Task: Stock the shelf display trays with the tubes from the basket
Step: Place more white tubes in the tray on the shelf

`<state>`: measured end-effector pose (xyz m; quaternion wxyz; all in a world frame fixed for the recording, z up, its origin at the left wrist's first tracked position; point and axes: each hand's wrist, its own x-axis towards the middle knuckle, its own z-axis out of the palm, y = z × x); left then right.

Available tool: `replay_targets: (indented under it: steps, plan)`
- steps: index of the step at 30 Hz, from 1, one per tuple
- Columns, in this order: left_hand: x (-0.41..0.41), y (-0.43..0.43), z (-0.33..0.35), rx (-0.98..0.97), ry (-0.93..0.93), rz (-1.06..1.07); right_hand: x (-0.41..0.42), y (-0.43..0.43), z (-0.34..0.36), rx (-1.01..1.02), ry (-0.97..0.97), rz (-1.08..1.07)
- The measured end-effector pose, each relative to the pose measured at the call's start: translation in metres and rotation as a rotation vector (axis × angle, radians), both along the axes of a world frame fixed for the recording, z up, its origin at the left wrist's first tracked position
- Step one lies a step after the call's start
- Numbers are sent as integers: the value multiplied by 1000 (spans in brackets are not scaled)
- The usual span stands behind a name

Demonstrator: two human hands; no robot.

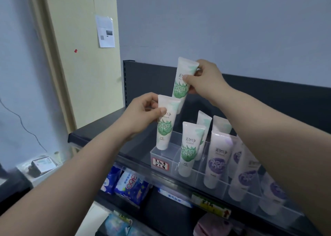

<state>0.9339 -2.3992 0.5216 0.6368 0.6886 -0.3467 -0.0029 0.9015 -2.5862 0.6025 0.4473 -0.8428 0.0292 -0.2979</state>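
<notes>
My left hand (pixel 143 113) grips a white tube with green leaf print (pixel 165 126), cap down, its lower end just over the leftmost compartment of the clear display tray (pixel 162 154). My right hand (pixel 204 79) holds a second green tube (pixel 184 80) higher up, above and behind the first. In the tray stand a green tube (pixel 189 150) with two more green ones (pixel 203 123) behind it. Several purple-print tubes (pixel 217 159) fill the compartments to the right. The basket is out of view.
The tray sits on a dark shelf (pixel 100 128) with a dark back panel (pixel 143 81). A red-edged label (pixel 160 163) is on the tray's front. Blue packets (pixel 129 184) lie on the shelf below. A box (pixel 43 165) rests on a low surface at left.
</notes>
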Motion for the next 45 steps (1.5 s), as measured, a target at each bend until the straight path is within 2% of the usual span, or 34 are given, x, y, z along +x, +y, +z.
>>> replay_targets:
  steps: [4, 9, 17, 21, 26, 29, 32, 35, 38, 41, 45]
  plan:
    - [1, -1, -9, 9, -6, -63, 11, 3, -11, -66, 113, -2]
    - [5, -4, -33, 162, -6, -106, 15, 9, -23, -161, 252, -14]
    - [10, 2, -46, 103, 53, -160, 13, 16, -40, -224, 505, -25]
    - [12, 4, -45, 111, 44, -159, 8, 22, -43, -373, 635, -44]
    - [9, 3, -40, 94, 36, -143, 1, 22, -36, -445, 617, -59]
    - [4, 0, -30, 69, -10, -98, -7, 18, -28, -565, 525, -84]
    - [-5, -5, -13, 54, -168, 55, -24, 12, -20, -632, 386, -119]
    - [-20, -16, 5, 117, -393, 202, -53, 3, -14, -706, 243, -173]
    - [-42, -35, 19, 193, -593, 290, -93, -11, -8, -793, 183, -251]
    - [-72, -61, 27, 232, -710, 285, -141, -31, -5, -854, 187, -336]
    - [-126, -105, 30, 237, -765, 194, -218, -62, -9, -874, 234, -457]
